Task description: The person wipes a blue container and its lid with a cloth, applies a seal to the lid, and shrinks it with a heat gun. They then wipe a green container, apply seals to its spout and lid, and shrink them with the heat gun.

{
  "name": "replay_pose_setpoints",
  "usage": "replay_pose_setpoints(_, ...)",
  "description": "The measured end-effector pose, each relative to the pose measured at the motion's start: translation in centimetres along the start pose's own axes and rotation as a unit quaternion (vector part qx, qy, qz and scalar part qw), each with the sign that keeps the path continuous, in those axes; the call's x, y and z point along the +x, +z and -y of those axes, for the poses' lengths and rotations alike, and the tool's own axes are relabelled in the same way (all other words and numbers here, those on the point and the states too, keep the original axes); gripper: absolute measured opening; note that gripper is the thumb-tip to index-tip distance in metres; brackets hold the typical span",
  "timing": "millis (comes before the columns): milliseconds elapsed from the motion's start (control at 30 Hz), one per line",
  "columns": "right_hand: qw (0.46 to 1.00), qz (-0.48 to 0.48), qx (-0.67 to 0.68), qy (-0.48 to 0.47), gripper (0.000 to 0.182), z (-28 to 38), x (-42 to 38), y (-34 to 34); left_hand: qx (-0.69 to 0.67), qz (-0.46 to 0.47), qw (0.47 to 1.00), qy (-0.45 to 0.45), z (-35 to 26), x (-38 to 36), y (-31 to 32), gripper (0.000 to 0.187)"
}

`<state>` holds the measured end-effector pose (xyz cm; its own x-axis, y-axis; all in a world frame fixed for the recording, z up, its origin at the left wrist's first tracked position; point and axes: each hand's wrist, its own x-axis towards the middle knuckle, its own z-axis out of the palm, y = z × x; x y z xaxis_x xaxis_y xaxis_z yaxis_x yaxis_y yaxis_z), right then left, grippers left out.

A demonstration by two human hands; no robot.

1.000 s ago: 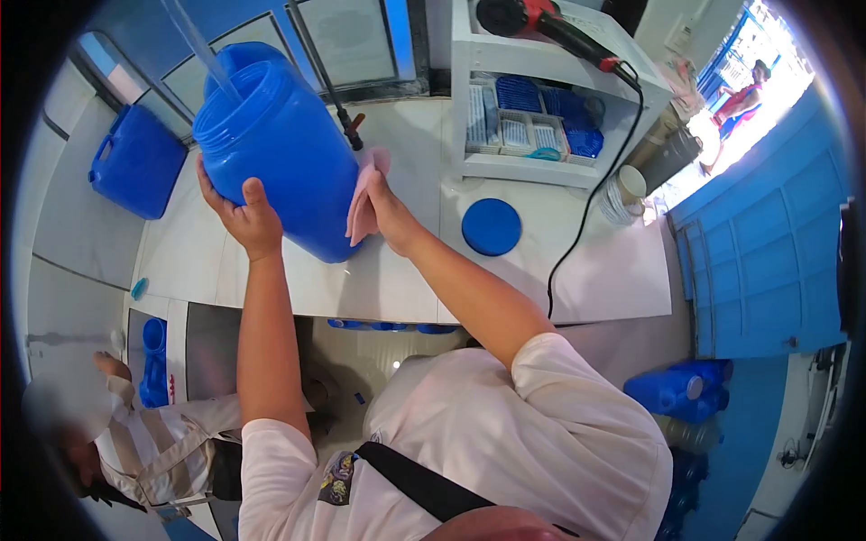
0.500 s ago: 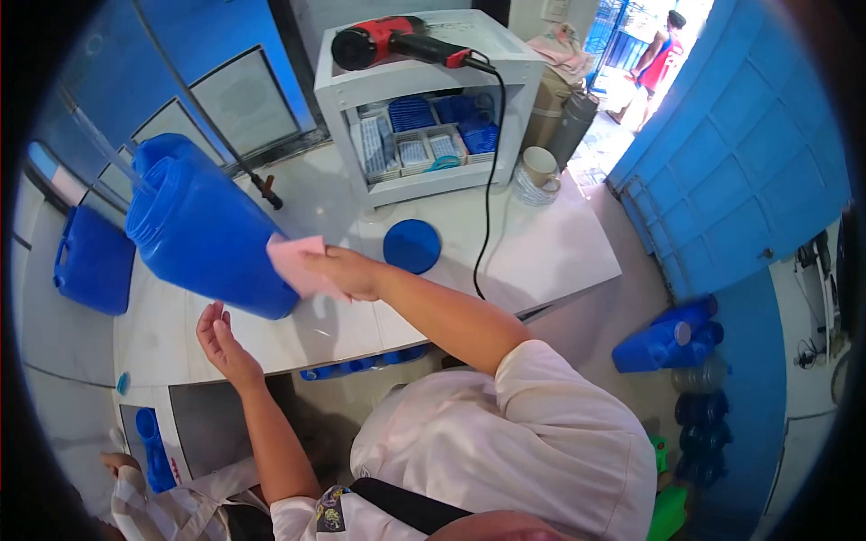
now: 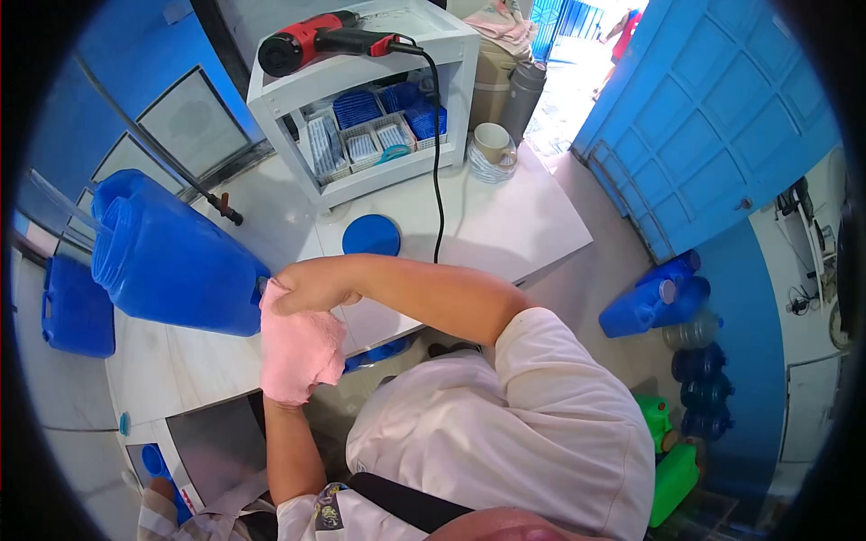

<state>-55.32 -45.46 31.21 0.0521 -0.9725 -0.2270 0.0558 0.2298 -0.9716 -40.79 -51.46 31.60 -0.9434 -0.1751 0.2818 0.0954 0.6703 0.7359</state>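
Note:
My right hand (image 3: 316,287) is closed on the upper part of a pink cloth (image 3: 302,356), close to the lower end of a large blue water container (image 3: 180,257). The cloth hangs over my left hand, which it covers almost wholly; below it my left wrist (image 3: 287,415) shows, but its fingers are hidden. That container stands on the white tiled counter (image 3: 171,365) with its wide mouth uncapped and a clear tube running to the opening. Behind my right forearm lies a round blue lid (image 3: 371,235).
A white shelf (image 3: 397,176) carries a red and black heat gun (image 3: 311,41), its cord trailing down the counter. A cup (image 3: 492,142) stands near a grey tumbler (image 3: 521,99). Blue containers (image 3: 636,308) sit on the floor by the blue door (image 3: 713,117). Another person's sleeve (image 3: 158,514) appears lower left.
My right hand has drawn the cloth away from the container's side, down and left, onto my left hand. The cloth has spread out. The whole view has shifted.

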Motion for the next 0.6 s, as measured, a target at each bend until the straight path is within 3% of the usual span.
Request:
replay_pose_setpoints(33,1.000,-0.006,-0.008,-0.013,0.045,-0.2,-0.3,-0.1,0.043,0.005,0.997,0.069,-1.0,0.4,-0.1,0.029)
replay_pose_setpoints(67,0.999,-0.013,-0.017,-0.026,0.047,-0.3,-0.5,-0.2,0.042,0.008,0.997,0.069,-0.1,0.0,-0.4,0.029)
replay_pose_setpoints(133,0.998,-0.031,-0.010,-0.047,0.049,-1.5,0.0,-0.5,0.006,0.151,0.976,-0.157,2.6,-1.4,-1.2,0.036)
replay_pose_setpoints(167,0.997,-0.047,-0.005,-0.067,0.050,-2.1,0.2,-0.7,0.007,0.154,0.976,-0.156,3.0,-1.6,-0.9,0.036)
replay_pose_setpoints(233,0.995,-0.074,0.008,-0.064,0.051,-2.2,-0.4,-0.8,-0.045,0.028,0.999,-0.008,3.3,-1.6,-0.5,0.029)
replay_pose_setpoints(267,0.993,-0.098,0.018,-0.060,0.052,-2.3,-0.9,-0.8,-0.045,0.030,0.999,-0.009,3.1,-1.5,-1.1,0.029)
replay_pose_setpoints(333,0.989,-0.125,-0.023,-0.076,0.051,-3.1,-2.4,-0.8,0.272,0.096,0.955,-0.062,2.7,-1.5,-3.0,0.021)
replay_pose_setpoints(367,0.983,-0.142,-0.067,-0.093,0.051,-3.7,-3.1,-0.8,0.275,0.091,0.954,-0.074,2.9,-1.1,-3.2,0.021)
replay_pose_setpoints(433,0.986,-0.133,-0.014,-0.096,0.050,-6.2,-4.0,-0.7,0.535,0.205,0.792,-0.209,3.3,-0.6,-5.2,0.016)
replay_pose_setpoints(467,0.987,-0.127,0.006,-0.100,0.048,-7.1,-4.8,-0.7,0.537,0.196,0.780,-0.255,3.6,-1.4,-6.6,0.016)
replay_pose_setpoints(533,0.988,-0.130,0.033,-0.074,0.044,-7.5,-7.0,-0.3,0.404,-0.013,0.825,-0.394,3.9,-3.6,-9.1,0.016)
replay_pose_setpoints(567,0.987,-0.147,0.044,-0.052,0.042,-7.7,-7.7,-0.1,0.336,-0.132,0.823,-0.439,4.0,-4.3,-10.3,0.018)
replay_pose_setpoints(600,0.986,-0.150,0.047,-0.051,0.041,-7.8,-8.6,0.0,0.350,-0.212,0.803,-0.433,3.7,-4.4,-11.5,0.012)
